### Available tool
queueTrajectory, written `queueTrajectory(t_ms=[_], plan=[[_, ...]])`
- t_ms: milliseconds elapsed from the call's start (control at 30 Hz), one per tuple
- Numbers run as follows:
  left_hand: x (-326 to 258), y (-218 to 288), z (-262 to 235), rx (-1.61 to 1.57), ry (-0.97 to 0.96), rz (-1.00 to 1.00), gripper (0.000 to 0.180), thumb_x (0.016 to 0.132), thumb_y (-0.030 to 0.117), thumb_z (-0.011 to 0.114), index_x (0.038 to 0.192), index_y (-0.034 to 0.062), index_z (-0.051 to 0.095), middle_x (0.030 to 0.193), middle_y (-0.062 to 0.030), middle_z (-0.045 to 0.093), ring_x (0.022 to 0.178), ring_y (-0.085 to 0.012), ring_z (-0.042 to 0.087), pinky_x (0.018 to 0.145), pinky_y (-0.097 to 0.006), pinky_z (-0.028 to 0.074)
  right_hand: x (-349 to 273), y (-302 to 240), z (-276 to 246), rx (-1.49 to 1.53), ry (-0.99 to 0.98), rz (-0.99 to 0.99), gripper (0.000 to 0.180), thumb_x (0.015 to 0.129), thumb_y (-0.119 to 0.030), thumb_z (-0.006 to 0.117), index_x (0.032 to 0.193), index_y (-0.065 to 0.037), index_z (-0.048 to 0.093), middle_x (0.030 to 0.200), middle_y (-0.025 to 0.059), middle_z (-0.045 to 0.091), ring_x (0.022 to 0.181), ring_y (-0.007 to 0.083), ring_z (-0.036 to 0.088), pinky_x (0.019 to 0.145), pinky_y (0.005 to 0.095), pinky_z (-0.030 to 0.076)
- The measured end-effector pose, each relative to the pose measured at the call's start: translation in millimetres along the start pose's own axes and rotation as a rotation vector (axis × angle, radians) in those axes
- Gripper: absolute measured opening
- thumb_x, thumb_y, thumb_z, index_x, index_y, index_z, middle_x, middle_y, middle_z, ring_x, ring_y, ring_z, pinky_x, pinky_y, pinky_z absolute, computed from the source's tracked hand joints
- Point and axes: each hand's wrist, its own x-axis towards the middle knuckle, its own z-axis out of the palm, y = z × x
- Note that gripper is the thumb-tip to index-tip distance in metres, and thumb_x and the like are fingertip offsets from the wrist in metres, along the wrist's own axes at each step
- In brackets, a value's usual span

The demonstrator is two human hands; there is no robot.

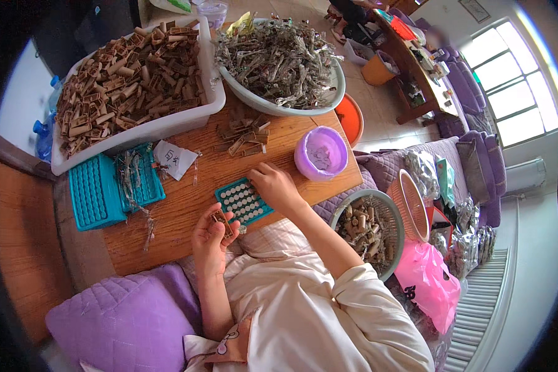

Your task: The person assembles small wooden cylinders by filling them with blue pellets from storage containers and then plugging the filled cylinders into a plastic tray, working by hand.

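In my left hand (pixel 208 247), at the table's near edge, I grip a small brown plastic casing (pixel 222 224), its hollow side facing up. Just right of it lies a teal tray (pixel 267 210) with rows of white round pieces (pixel 243 202). My right hand (pixel 275 188) reaches over the tray's far edge, fingers curled together and pointing down. Whatever is between those fingertips is hidden. Beyond the tray, a loose pile of brown casings (pixel 248 137) rests on the wooden table (pixel 195 177).
A white bin (pixel 214 102) of brown casings and a pale basin (pixel 263 105) of wired parts stand at the back. Left are stacked teal trays (pixel 94 195); a purple tub (pixel 310 167) sits right. A grey basket (pixel 395 232) of casings is beside my right arm.
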Motion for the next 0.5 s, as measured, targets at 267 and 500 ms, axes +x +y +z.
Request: queueTrajectory(t_ms=[267,500], plan=[[-3.1,-2.6,2.5,0.06,-0.012,-0.008,0.039,0.075,0.015,0.06,0.109,0.0027,0.046,0.092,-0.0091,0.055,0.076,-0.0177,0.058,0.064,-0.026,0.051,-8.0,-33.3,-25.6,0.457,0.195,0.058,0.012,0.068,-0.003,0.056,0.079,-0.003,0.051,0.081,0.0101,0.051,0.072,0.0272,0.053,0.062,0.0341,0.044],[-6.0,-8.4,7.2,0.099,-0.015,0.014,0.039,0.076,0.02,0.059,0.108,0.0016,0.046,0.09,-0.0029,0.054,0.075,-0.0098,0.055,0.063,-0.023,0.05,-24.9,-77.5,-33.2,0.416,0.261,-0.251,0.014,0.064,0.0,0.059,0.076,-0.002,0.052,0.083,0.0094,0.053,0.071,0.0228,0.055,0.058,0.0296,0.046]])
